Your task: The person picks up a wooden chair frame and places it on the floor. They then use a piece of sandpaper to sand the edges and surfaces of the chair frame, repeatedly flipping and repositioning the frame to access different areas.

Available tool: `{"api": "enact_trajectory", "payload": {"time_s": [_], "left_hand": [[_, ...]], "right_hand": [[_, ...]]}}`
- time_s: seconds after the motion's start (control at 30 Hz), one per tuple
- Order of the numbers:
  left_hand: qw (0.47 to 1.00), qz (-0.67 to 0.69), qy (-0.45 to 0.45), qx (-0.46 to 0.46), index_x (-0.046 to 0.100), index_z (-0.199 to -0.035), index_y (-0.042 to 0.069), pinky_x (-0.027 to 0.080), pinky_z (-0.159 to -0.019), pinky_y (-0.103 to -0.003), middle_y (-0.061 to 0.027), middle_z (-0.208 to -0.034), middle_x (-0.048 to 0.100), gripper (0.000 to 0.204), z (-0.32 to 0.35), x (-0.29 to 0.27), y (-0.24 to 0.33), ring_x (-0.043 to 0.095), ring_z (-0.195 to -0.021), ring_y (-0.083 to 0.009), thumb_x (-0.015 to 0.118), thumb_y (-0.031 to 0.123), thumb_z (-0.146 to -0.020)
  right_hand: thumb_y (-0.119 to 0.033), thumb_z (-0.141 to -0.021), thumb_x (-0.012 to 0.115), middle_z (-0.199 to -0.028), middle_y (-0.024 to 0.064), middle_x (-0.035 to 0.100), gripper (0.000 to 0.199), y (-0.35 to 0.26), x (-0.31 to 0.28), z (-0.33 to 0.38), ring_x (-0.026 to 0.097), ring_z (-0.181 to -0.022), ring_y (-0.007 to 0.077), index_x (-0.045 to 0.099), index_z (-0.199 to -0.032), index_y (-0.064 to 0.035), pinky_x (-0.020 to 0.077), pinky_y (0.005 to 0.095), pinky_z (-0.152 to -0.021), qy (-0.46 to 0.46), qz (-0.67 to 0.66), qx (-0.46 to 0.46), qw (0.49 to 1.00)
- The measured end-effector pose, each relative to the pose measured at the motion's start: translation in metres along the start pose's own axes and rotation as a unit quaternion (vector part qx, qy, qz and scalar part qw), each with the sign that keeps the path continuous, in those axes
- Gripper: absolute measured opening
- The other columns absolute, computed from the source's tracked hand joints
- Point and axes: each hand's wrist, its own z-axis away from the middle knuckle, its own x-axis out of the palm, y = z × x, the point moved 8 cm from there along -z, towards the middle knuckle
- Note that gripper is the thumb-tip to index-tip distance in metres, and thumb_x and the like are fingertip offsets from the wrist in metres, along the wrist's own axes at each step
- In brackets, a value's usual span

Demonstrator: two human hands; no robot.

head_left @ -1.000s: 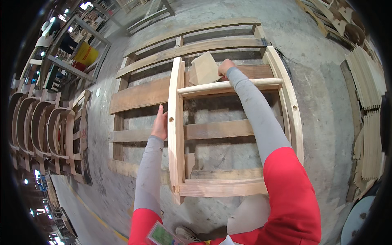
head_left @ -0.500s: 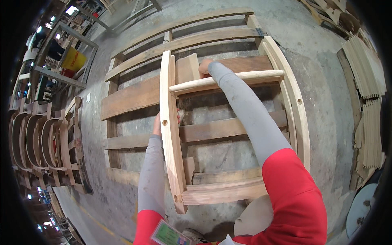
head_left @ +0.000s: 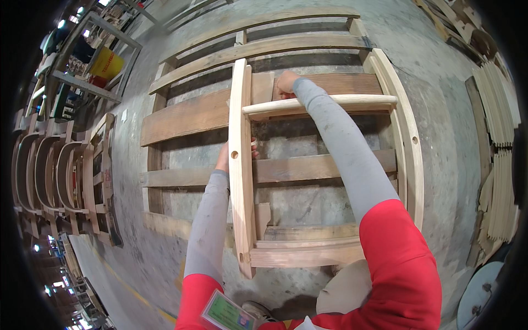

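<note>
Nearest the camera, the pale, unfinished wooden chair frame (head_left: 286,247) stands between the person's two forearms, its bottom cross rail low in the view and its long side rails running away from the body. The left hand (head_left: 224,159) is wrapped around the left side rail, a light plank with round holes in it, at about mid-height; the fingers curl behind the wood, so the grip is closed on that rail, though the fingertips are mostly hidden. Farther out, the right arm in a grey sleeve reaches across the frame, and the right hand (head_left: 287,83) is closed at the left end of the rounded upper cross rail (head_left: 324,104), which lies crosswise, at right angles to the side rails; what exactly the fist encloses cannot be told. The right hand is therefore the nearer one to that top joint, the left lower on the side. Beneath and beyond lies a weathered brown wooden pallet (head_left: 181,118) on the grey concrete floor (head_left: 445,126). To the left, just beside the pallet, stands a row of curved finished frames (head_left: 66,176); to the right, well apart, stacked thin curved wooden slats (head_left: 498,165) line the edge.
</note>
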Motion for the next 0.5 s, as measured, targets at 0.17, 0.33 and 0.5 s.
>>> {"api": "enact_trajectory", "payload": {"time_s": [0.17,0.33,0.5], "left_hand": [[0.996,-0.082,0.003,-0.017,0.047,-0.109,-0.004,0.050,-0.073,-0.035,-0.0159,-0.093,0.058,0.037,0.000,0.014,0.007,0.058,-0.083,-0.0244,0.039,0.025,-0.086],[0.987,-0.127,0.088,0.050,0.054,-0.099,0.002,0.046,-0.068,-0.027,-0.0066,-0.092,0.060,0.029,0.049,-0.012,0.021,0.057,-0.078,-0.0138,0.043,0.025,-0.086],[0.971,-0.224,0.066,0.044,0.043,-0.117,-0.001,0.044,-0.080,-0.029,-0.0099,-0.106,0.054,0.042,0.170,-0.062,0.047,0.054,-0.092,-0.0173,0.049,0.025,-0.085]], "right_hand": [[-0.016,-0.072,0.051,-0.083,0.0105,0.064,0.019,-0.009,-0.033,0.015,0.062,-0.074,0.0226,0.067,-0.082,-0.0119,0.0480,0.0317,-0.067,0.138,-0.103,-0.145,0.974],[-0.012,-0.071,0.056,-0.085,0.0097,0.063,0.021,-0.035,-0.044,0.031,0.058,-0.079,0.0183,0.064,-0.088,-0.0044,0.0438,0.0271,-0.074,0.205,-0.021,-0.114,0.972],[-0.022,-0.072,0.060,-0.097,0.0078,0.061,0.029,-0.062,-0.075,0.067,0.055,-0.092,0.0175,0.062,-0.098,-0.0080,0.0409,0.0290,-0.081,0.172,-0.134,-0.228,0.949]]}}
